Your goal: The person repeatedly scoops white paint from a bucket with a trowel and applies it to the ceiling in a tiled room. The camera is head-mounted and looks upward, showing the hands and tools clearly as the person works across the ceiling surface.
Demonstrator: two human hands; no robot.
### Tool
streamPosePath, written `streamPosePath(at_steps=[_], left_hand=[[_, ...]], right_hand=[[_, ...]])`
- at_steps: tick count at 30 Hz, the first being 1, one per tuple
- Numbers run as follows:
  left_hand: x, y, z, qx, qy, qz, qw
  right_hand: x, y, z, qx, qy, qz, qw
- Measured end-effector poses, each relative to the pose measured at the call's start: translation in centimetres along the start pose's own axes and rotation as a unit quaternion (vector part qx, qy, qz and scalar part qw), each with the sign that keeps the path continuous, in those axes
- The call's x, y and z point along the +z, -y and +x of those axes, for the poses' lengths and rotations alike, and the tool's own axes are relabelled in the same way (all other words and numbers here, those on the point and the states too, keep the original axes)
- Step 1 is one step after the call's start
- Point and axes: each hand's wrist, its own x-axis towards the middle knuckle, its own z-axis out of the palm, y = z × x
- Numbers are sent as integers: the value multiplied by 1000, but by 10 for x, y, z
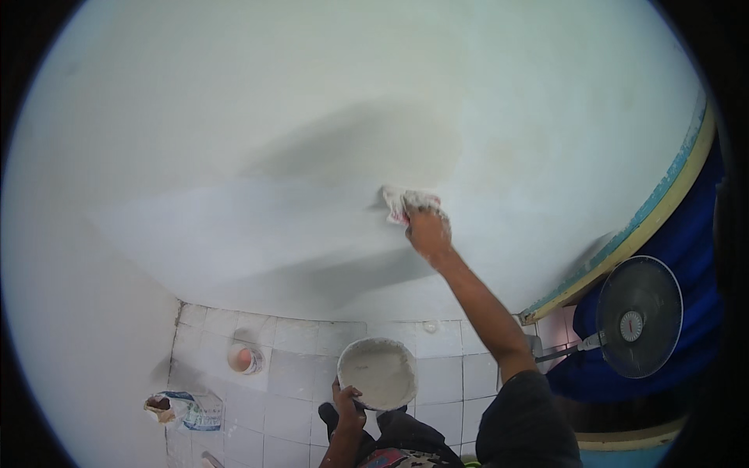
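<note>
My right hand (427,232) grips a white, red-marked piece (394,203) smeared with pale paste against the white wall (343,86); whether it is cloth, plastic or a flat spreader I cannot tell. My left hand (347,400), low in the middle, is closed on the side of a round tub (377,373) of pale grey-white paste, its fingers over the rim. Shadows of my arm lie on the wall around my right hand.
A standing fan (638,316) is at the right, before dark blue cloth (706,210) in a trimmed opening. On the tiled floor (277,429) at left lie an opened sack (199,412) and a small container (250,360). My feet show below the tub.
</note>
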Motion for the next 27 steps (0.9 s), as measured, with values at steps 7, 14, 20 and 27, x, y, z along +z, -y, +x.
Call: streamPosePath(at_steps=[7, 14, 20, 27], left_hand=[[17, -13, -9, 44, 0, -13, 999], [29, -14, -8, 39, 35, -36, 998], [36, -20, -17, 32, 52, -29, 998], [51, -17, -24, 27, 74, -5, 997]], right_hand=[[-136, 57, 120, -97, -229, -48, 967], [26, 35, 45, -153, -150, -59, 975], [8, 34, -1, -5, 140, 37, 989], [-140, -11, 74, -78, -256, -70, 961]])
